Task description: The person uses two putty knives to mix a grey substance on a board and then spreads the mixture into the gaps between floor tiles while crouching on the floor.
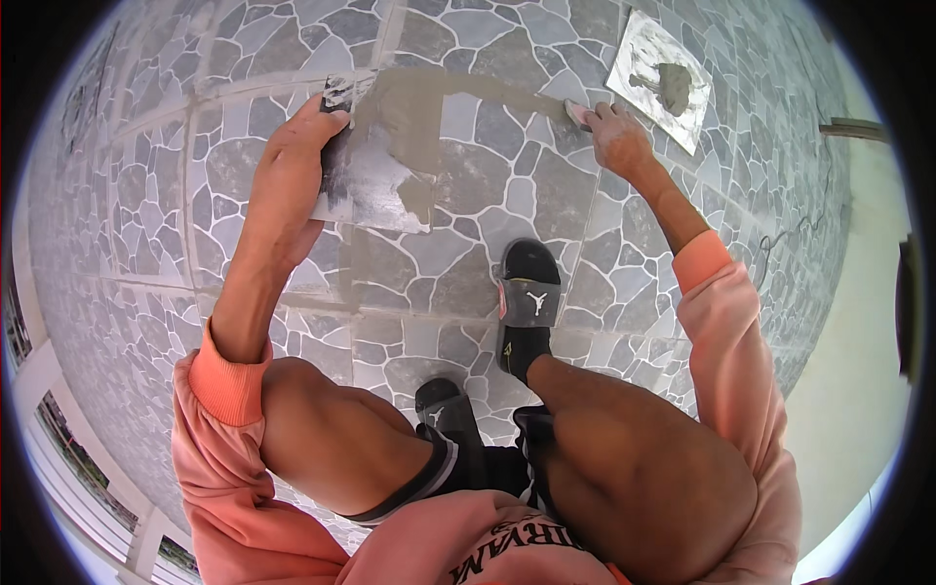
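Note:
At the upper left, my left hand [291,161] is closed on the edge of a flat square board [356,190], thumb on top. Grey paste is smeared over the board's right part, and its surface is shiny and streaked below. Further right, my right hand [622,141] pinches a small flat pinkish scraper [577,114] against the tiled floor [522,195]. Between the hands, a band of wet grey grout [502,93] runs along a tile joint and ends at the scraper. The scraper's far side is hidden under my fingers.
A white square tile [639,49] bearing a lump of grey paste [674,86] lies beyond my right hand. My feet in black slides [531,283] stand on the floor below. A pale wall [848,302] borders the right side, with a thin wire [770,244] near it.

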`<move>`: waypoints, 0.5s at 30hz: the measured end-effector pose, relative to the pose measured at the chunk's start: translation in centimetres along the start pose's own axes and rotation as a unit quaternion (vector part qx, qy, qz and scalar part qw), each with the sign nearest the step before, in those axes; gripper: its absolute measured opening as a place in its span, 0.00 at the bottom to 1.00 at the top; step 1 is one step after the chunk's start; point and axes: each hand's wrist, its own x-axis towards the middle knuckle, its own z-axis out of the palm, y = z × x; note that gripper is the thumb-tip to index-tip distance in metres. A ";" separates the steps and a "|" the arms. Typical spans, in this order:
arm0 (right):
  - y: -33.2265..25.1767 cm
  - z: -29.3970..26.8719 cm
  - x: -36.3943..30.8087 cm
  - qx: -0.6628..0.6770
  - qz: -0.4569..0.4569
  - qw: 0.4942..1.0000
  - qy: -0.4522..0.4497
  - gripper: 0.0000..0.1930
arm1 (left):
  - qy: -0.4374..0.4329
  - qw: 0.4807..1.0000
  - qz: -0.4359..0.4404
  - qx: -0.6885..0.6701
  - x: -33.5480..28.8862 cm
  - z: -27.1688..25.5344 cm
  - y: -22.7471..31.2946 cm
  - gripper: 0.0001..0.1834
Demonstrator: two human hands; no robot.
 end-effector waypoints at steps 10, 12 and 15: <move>1.4 2.1 -4.3 -0.026 -0.006 0.999 0.042 0.14 | 0.020 1.000 -0.010 0.003 0.1 0.0 0.0 0.18; 1.3 0.4 -3.5 0.097 -0.017 0.993 -0.065 0.14 | 0.010 1.000 -0.009 0.010 -0.2 -0.6 -0.1 0.18; 3.0 0.1 -4.0 0.096 0.071 0.993 -0.016 0.13 | 0.043 0.999 -0.010 0.012 -0.4 0.1 0.1 0.18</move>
